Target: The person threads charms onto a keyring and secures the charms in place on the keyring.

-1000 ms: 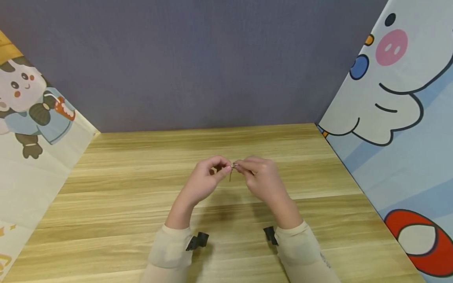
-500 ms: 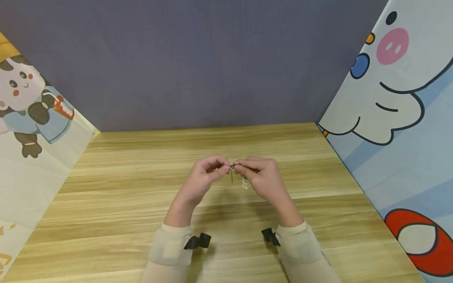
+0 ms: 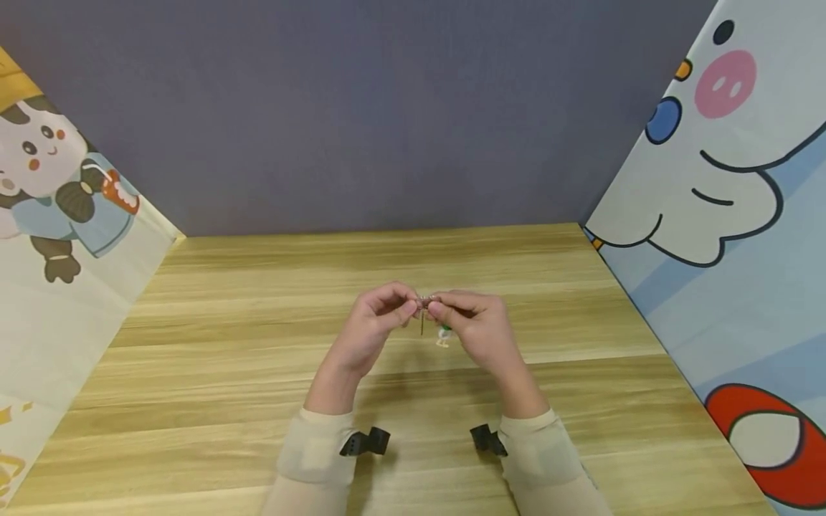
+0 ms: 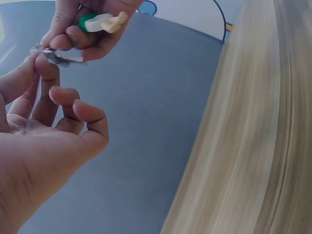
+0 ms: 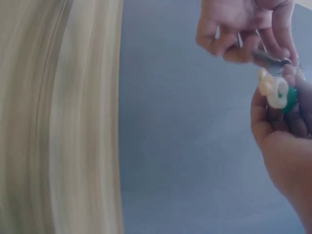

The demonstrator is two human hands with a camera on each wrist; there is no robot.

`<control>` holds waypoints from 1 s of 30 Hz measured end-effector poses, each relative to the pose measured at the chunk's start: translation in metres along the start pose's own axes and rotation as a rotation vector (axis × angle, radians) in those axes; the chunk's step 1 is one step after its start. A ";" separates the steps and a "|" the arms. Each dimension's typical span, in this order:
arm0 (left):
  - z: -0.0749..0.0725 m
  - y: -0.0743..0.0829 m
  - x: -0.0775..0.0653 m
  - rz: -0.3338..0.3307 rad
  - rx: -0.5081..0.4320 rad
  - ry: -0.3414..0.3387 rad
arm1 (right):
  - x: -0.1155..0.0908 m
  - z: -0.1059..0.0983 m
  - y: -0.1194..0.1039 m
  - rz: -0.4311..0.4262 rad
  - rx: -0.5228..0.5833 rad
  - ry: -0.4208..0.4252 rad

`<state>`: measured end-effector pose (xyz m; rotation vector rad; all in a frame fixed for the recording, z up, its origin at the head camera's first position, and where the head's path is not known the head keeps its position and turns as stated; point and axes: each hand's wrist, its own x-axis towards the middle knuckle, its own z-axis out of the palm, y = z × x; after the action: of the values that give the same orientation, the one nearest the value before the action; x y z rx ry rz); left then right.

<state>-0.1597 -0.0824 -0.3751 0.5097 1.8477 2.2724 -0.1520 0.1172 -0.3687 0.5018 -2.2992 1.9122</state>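
Both hands meet above the table. My left hand (image 3: 369, 331) pinches one side of a keychain's small silvery metal part (image 4: 58, 59) between thumb and index finger. On the other side, my right hand (image 3: 482, 331) pinches the same metal part with its fingertips. A thin dark strip (image 3: 422, 324) hangs below the fingertips; its kind is not clear. Under the right hand dangles a small charm (image 3: 443, 335) in green, white and cream. The right wrist view shows this charm (image 5: 277, 92) against the curled right fingers. Fingertips hide much of the metal joint.
A wood-grain table (image 3: 245, 344) lies below the hands. The grey back panel (image 3: 381, 122) stands behind it, with cartoon-printed panels at left (image 3: 39, 322) and right (image 3: 742, 315). A black wrist mount (image 3: 366, 441) sits at the left sleeve.
The charm, hidden one second ago, has come into sight below the right hand. The fingertips have shifted slightly on the metal part; both hands otherwise stay in about the same place.
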 end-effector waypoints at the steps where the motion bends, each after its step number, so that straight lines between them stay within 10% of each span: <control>1: 0.000 0.000 0.000 -0.007 0.031 0.016 | 0.000 0.000 0.000 -0.014 -0.028 0.005; 10: 0.003 0.005 -0.001 -0.025 0.378 0.065 | 0.000 -0.006 -0.006 -0.360 -0.516 0.031; 17: 0.012 0.014 -0.002 0.114 0.725 0.070 | -0.002 -0.004 -0.017 -0.512 -0.785 0.018; 30: 0.017 0.012 0.004 0.292 1.029 0.142 | 0.010 -0.004 -0.015 -0.404 -0.736 -0.016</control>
<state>-0.1564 -0.0684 -0.3599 0.7805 3.1082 1.3083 -0.1568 0.1171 -0.3513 0.7853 -2.4370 0.8066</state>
